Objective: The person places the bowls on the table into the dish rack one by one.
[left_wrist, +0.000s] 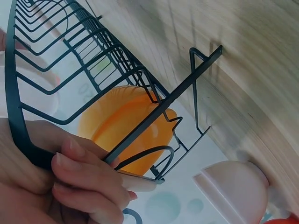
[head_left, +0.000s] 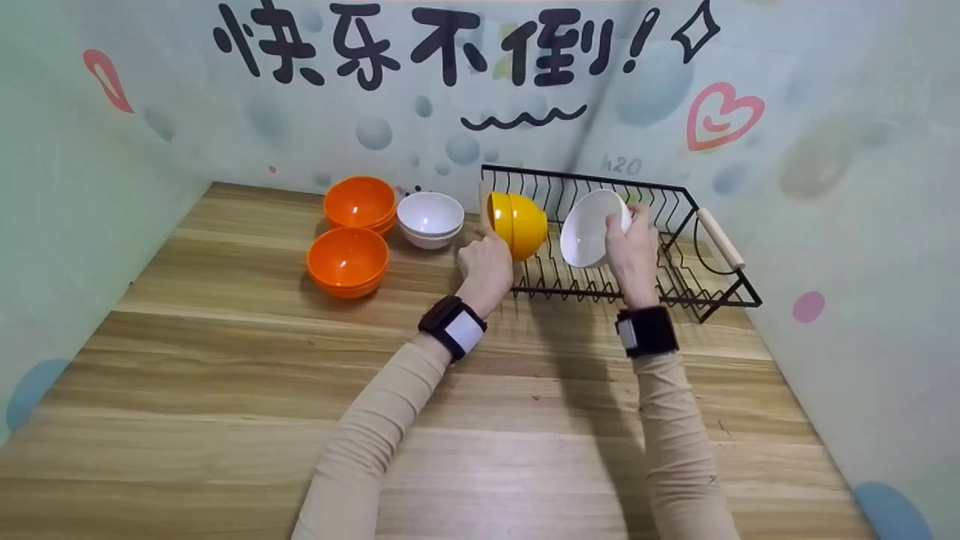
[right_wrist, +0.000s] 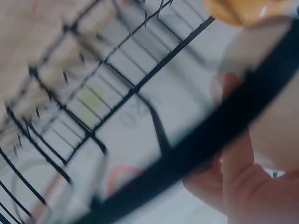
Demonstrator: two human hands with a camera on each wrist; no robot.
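Observation:
A black wire dish rack [head_left: 577, 294] stands at the back right of the wooden table [head_left: 225, 390]. Two nested yellow bowls [head_left: 519, 223] stand on edge in its left end. My left hand [head_left: 486, 264] grips the rack's left end; the left wrist view shows its fingers [left_wrist: 79, 182] curled round the rack's rim bar [left_wrist: 187, 83], with the yellow bowls [left_wrist: 126, 121] just behind. My right hand [head_left: 634, 247] holds a white bowl [head_left: 589, 229] on edge over the middle of the rack. The right wrist view is blurred, showing fingers [right_wrist: 243, 182] and the black rack rim [right_wrist: 196, 149].
Left of the rack stand stacked orange bowls [head_left: 360, 202], more orange bowls [head_left: 348, 261] nearer me, and stacked white bowls [head_left: 430, 217]. A wooden handle [head_left: 721, 238] sits at the rack's right end. Painted walls close in the back and both sides.

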